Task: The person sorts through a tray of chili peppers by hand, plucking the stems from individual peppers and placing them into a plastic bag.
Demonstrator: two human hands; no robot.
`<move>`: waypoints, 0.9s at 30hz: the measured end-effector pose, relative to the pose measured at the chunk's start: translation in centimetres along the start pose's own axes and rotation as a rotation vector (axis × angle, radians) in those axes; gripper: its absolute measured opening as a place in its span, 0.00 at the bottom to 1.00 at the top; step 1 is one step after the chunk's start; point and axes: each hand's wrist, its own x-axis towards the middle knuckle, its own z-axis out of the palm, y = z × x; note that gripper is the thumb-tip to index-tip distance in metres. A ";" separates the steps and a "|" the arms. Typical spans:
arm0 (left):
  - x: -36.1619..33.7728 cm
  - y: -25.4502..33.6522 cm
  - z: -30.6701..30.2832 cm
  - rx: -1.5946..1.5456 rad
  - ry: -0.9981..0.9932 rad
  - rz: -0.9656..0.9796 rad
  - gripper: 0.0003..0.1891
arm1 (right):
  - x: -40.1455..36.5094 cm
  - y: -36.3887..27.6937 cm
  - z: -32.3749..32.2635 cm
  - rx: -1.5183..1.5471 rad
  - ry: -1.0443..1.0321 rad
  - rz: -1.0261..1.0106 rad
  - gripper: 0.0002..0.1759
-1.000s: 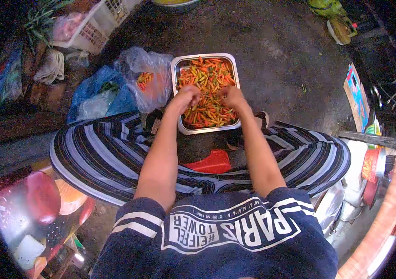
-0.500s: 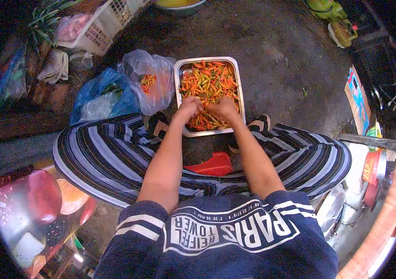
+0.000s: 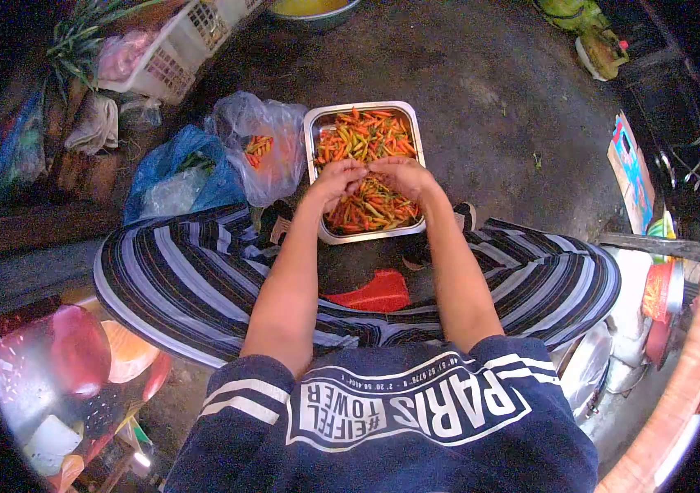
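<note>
A rectangular metal tray [image 3: 310, 148] stands on the ground before me, filled with small orange, red and yellow-green chili peppers [image 3: 366, 135]. Over its middle, my left hand [image 3: 338, 182] and my right hand [image 3: 404, 176] meet fingertip to fingertip. Both are closed in a pinch on what looks like one small chili pepper, mostly hidden by the fingers. More chili peppers lie just below the hands in the tray.
Left of the tray sit a clear plastic bag [image 3: 280, 168] with some chilies and a blue plastic bag [image 3: 140, 177]. A white crate [image 3: 190, 41] and a basin [image 3: 317, 16] stand farther back. A red object [image 3: 370, 292] lies between my legs. A gas cylinder [image 3: 563, 12] is at far right.
Both hands have risen slightly from among the chilies, and their fingertips have come together above the tray. The tray and bags have stayed in place.
</note>
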 end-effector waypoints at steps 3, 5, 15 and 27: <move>0.0 -0.2 -0.3 -0.055 -0.023 -0.042 0.05 | -0.1 0.1 -0.2 0.104 -0.036 0.073 0.12; 0.4 -0.8 -0.7 -0.076 -0.069 -0.032 0.05 | 0.4 0.9 -0.7 0.179 -0.051 0.117 0.11; 0.6 -2.1 -1.9 -0.525 -0.062 -0.060 0.07 | 1.4 5.1 -0.5 -0.997 0.243 -0.358 0.06; 0.3 -3.4 -1.8 -0.406 0.236 -0.027 0.09 | 0.9 3.8 1.3 -1.184 0.233 -0.229 0.08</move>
